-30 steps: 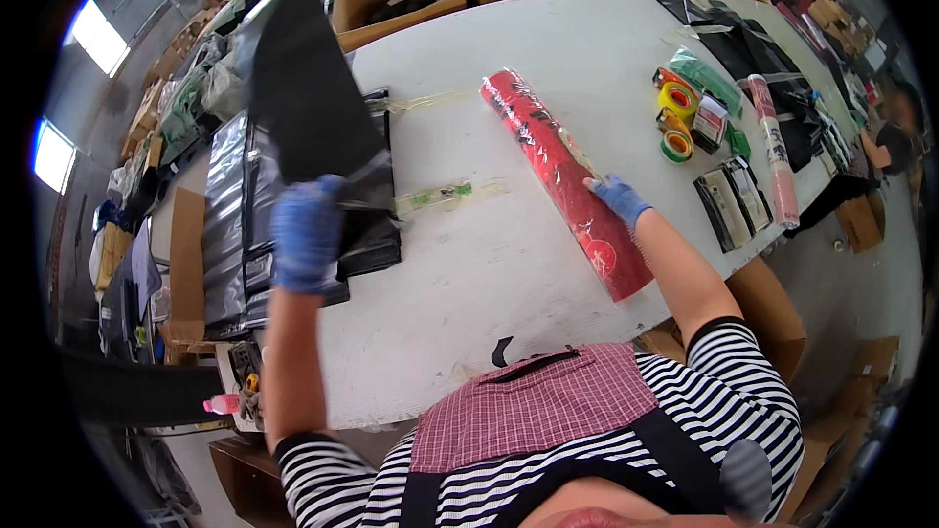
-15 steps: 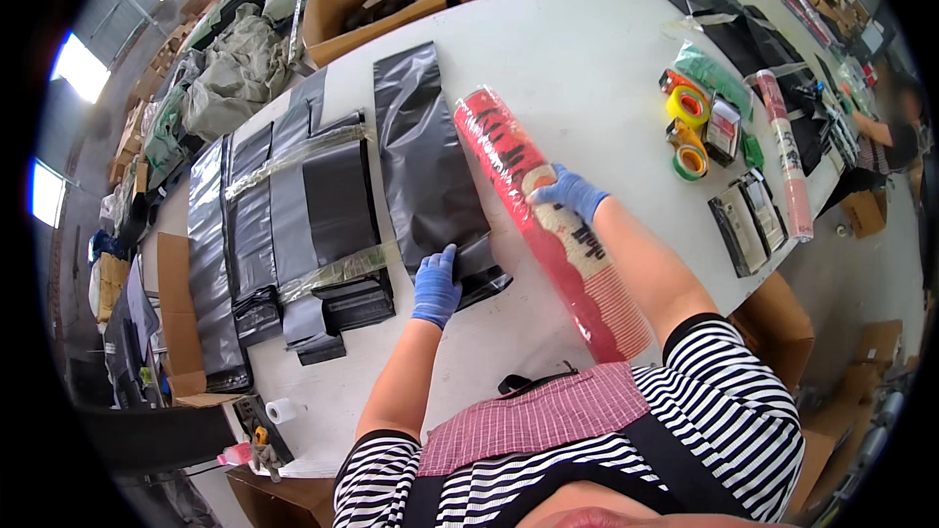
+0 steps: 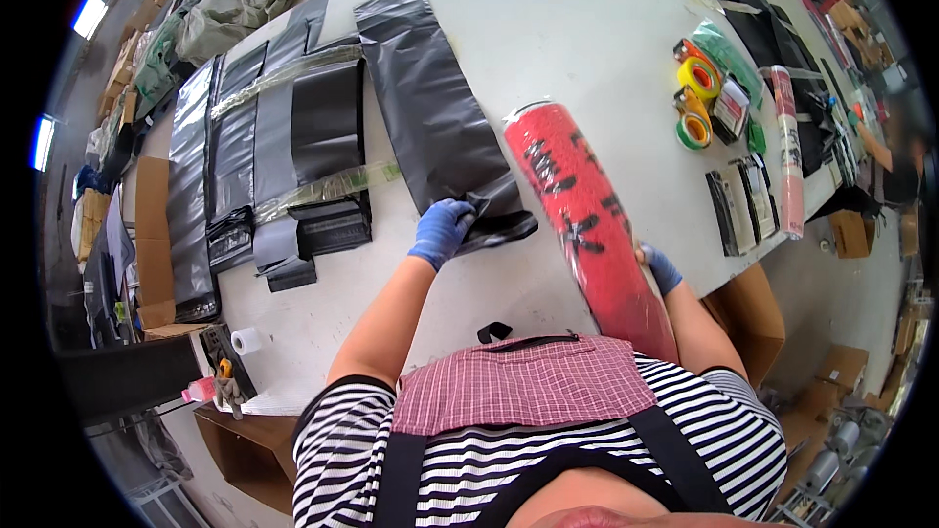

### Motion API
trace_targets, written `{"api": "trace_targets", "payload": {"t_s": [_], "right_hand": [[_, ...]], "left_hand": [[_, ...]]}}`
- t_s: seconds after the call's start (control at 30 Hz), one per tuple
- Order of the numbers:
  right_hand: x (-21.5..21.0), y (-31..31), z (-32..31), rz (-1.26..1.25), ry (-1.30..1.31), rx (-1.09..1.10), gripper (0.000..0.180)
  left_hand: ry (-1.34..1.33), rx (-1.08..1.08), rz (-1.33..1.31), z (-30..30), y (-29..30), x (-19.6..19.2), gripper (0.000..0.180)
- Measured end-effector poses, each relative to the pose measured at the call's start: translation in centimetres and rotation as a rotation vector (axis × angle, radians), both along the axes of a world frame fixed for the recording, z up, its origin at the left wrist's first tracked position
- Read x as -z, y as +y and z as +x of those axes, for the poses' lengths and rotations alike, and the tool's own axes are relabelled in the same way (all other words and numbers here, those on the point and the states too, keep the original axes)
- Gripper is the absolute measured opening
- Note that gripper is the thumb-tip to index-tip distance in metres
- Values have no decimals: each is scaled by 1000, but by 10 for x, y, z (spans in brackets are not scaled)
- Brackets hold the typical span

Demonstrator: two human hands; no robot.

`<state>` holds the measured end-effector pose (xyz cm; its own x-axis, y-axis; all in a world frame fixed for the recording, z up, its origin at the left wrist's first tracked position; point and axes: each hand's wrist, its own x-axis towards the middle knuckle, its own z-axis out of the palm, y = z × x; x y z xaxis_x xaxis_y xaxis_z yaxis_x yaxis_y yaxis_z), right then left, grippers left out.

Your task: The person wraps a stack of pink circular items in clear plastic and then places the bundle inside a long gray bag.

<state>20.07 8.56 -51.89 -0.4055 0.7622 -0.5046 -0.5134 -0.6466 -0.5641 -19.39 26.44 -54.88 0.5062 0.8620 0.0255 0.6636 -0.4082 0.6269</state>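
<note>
A long black plastic mailing bag point(image 3: 430, 88) lies flat in front of me. My left hand point(image 3: 442, 233), in a blue glove, is closed on its near end, where the plastic bunches up. To the right, a red rolled mat point(image 3: 577, 196) in clear wrap lies slanted, its near end against my apron. My right hand point(image 3: 661, 268), also gloved in blue, grips the roll's right side; the roll hides some of its fingers, and a bare fingertip shows.
Stacks of folded black bags point(image 3: 328, 122) bound with clear tape lie at left. Tape dispensers point(image 3: 696, 103), a second wrapped roll point(image 3: 786, 152) and a black-and-white case point(image 3: 743, 205) sit at right. A toilet-paper-like white roll point(image 3: 246, 341) is near left. Another person point(image 3: 895, 161) stands far right.
The rolled mat has turned about its length and its far end has shifted right. My right hand moved from its top down to its right side. My left hand closed on the bag's end.
</note>
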Motion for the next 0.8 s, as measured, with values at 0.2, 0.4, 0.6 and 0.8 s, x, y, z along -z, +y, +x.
{"api": "trace_targets", "payload": {"t_s": [0.2,0.4,0.6,0.8], "right_hand": [[0,-74,-58,-23,173,-102,81],[11,-108,-74,-126,250,-86,79],[-2,-128,-77,-167,202,-116,76],[-28,-121,-77,-162,111,-212,74]], "left_hand": [[-1021,-189,-999,4,8,49,24],[-920,-349,-1253,-9,19,35,18],[-499,-116,-573,24,-18,-22,22],[-152,-1,-203,51,-30,-61,20]]}}
